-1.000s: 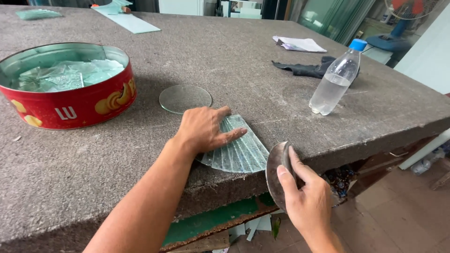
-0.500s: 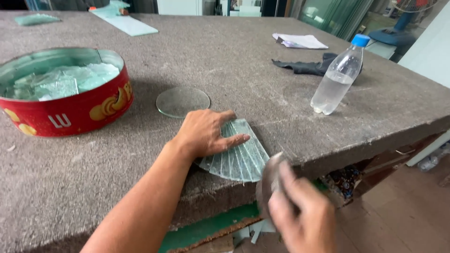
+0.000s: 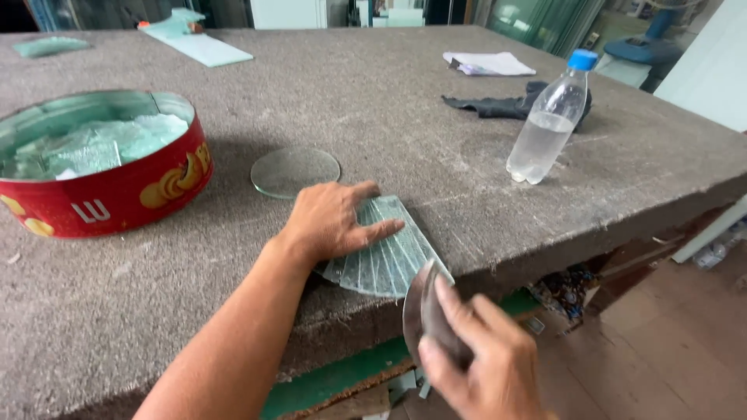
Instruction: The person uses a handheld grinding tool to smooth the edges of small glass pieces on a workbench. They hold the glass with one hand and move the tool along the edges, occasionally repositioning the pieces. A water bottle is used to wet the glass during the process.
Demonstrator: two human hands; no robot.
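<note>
**Two hands on glass at the table edge**

Two hands work at the near edge of the grey felt-covered table (image 3: 482,124). The left hand (image 3: 327,222) lies flat with its fingers spread, pressing down on a fanned stack of glass discs (image 3: 385,260) whose near edge reaches the table's lip. This grip is open: palm down, nothing clasped, only weight on the stack. The right hand (image 3: 478,362) is below and to the right of the stack, just off the table edge, and its grip is closed around a single round glass disc (image 3: 416,311), held nearly upright with thumb on one face and fingers behind. The upper rim of that disc sits just beside the outer corner of the fanned stack; whether they touch cannot be told.

Just beyond the left hand's fingertips, one more clear glass disc (image 3: 296,171) lies flat on the table. Further to the left of that hand stands a round red tin (image 3: 117,194), holding pale green glass pieces (image 3: 93,148). Well beyond the right hand, a clear plastic water bottle (image 3: 548,124) with a blue cap stands upright, with a dark cloth (image 3: 494,105) behind it and a folded white paper (image 3: 486,64) further back.
</note>
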